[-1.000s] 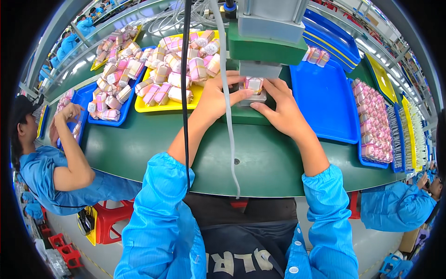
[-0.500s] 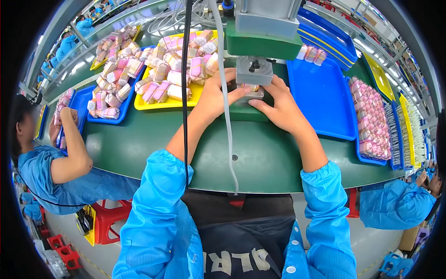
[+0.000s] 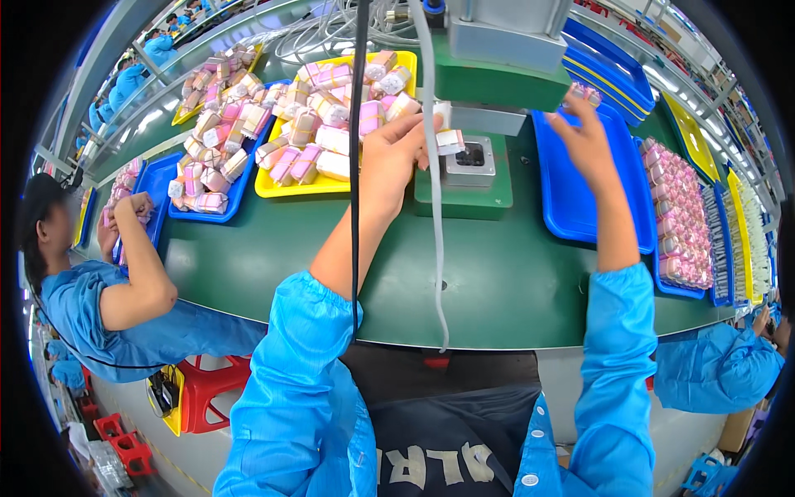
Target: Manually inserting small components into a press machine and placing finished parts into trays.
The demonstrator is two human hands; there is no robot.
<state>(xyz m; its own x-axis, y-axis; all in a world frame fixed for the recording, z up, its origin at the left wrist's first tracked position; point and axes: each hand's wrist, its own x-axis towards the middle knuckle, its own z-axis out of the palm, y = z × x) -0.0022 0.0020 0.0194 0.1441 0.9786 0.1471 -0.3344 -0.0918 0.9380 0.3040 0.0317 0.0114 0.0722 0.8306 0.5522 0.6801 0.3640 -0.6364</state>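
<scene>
My left hand [image 3: 391,161] has its fingers closed round a small white block-shaped part [image 3: 450,142] with a brownish band. It holds the part just left of the metal fixture [image 3: 470,163], whose dark recess is exposed. That fixture sits on a green base [image 3: 472,199], under the raised green block of a press [image 3: 497,81]. Over the far end of a blue tray [image 3: 553,203] reaches my right hand [image 3: 586,141], thumb and fingers apart, with nothing visible between them. Pink-and-white parts [image 3: 586,93] lie just beyond its fingertips, partly hidden.
Left of the press, a yellow tray [image 3: 273,189] and a blue tray [image 3: 199,215] are heaped with banded pink-and-white bundles. Rows of pink parts [image 3: 681,219] fill a tray on the right. A black cable [image 3: 358,207] and grey tube [image 3: 435,248] hang in front. A co-worker [image 3: 108,282] sits left.
Both hands have left the fixture under the press, and a metal block no longer covers its recess. My right hand has moved right over the blue tray; my left now holds a white part.
</scene>
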